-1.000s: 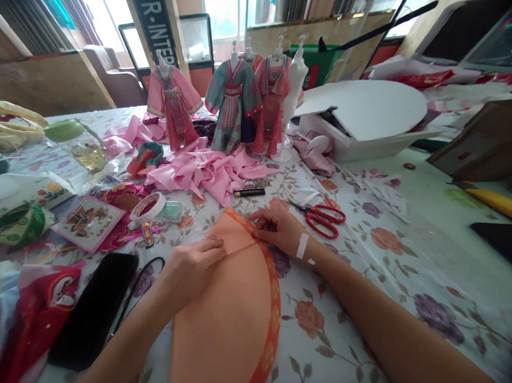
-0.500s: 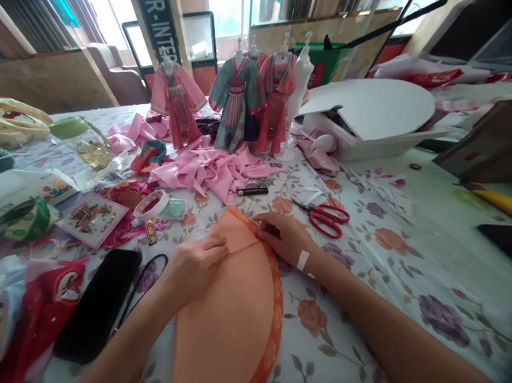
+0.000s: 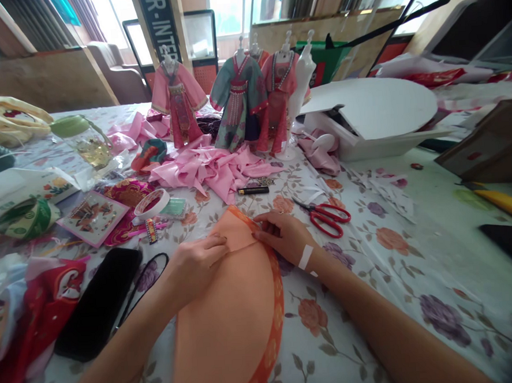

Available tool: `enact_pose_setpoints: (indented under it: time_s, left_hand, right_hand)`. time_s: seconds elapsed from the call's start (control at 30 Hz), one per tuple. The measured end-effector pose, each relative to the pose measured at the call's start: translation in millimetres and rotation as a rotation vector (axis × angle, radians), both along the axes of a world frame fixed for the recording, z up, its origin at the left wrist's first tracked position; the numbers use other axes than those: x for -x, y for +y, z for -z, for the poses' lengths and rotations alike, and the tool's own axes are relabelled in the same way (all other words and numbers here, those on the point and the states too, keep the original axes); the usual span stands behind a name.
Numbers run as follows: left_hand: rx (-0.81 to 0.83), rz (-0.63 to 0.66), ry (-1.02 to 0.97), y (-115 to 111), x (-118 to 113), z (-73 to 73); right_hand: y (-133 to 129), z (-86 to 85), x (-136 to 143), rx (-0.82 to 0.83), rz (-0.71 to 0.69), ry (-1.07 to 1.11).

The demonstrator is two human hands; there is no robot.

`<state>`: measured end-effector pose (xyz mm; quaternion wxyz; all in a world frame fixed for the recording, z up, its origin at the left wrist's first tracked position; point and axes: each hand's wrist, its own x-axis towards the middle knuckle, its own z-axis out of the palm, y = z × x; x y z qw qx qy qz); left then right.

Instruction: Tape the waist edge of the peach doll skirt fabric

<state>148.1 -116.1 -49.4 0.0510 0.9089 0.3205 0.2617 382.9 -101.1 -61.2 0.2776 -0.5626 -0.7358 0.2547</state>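
Observation:
A curved piece of orange fabric point(image 3: 224, 320) with a patterned, darker orange border along its right edge lies on the table in front of me. A fold or seam runs across its upper part. My left hand point(image 3: 202, 264) presses on the fabric at the left end of that line, its fingers together and curled. At the right end, my right hand point(image 3: 287, 236) pinches the bordered edge between thumb and fingers; white tape is on that wrist. Red-handled scissors point(image 3: 327, 217) lie just beyond my right hand, blades partly apart.
Pink cloth point(image 3: 215, 168) is heaped beneath several small dressed mannequins point(image 3: 238, 100). A roll of white tape point(image 3: 151, 203), a black phone point(image 3: 100, 305) and a green-lidded jug point(image 3: 86, 141) stand or lie leftward. A black stick-like item point(image 3: 253, 190) lies ahead; a white round board point(image 3: 372, 106) is behind right.
My right thumb and fingers have shifted slightly on the bordered edge. The left hand and the fabric stay nearly in place; the view has moved a little.

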Motion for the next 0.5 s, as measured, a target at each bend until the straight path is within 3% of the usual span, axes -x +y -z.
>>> enact_pose_setpoints:
  time_s: [0.27, 0.5]
  left_hand:
    - [0.009, -0.010, 0.018, -0.6, 0.2, -4.5]
    - [0.033, -0.009, 0.026, -0.1, 3.3, 0.0]
  right_hand:
    - [-0.5, -0.8, 1.5, -0.021, 0.004, -0.080]
    - [0.3, -3.1, 2.8, -0.016, 0.001, -0.113]
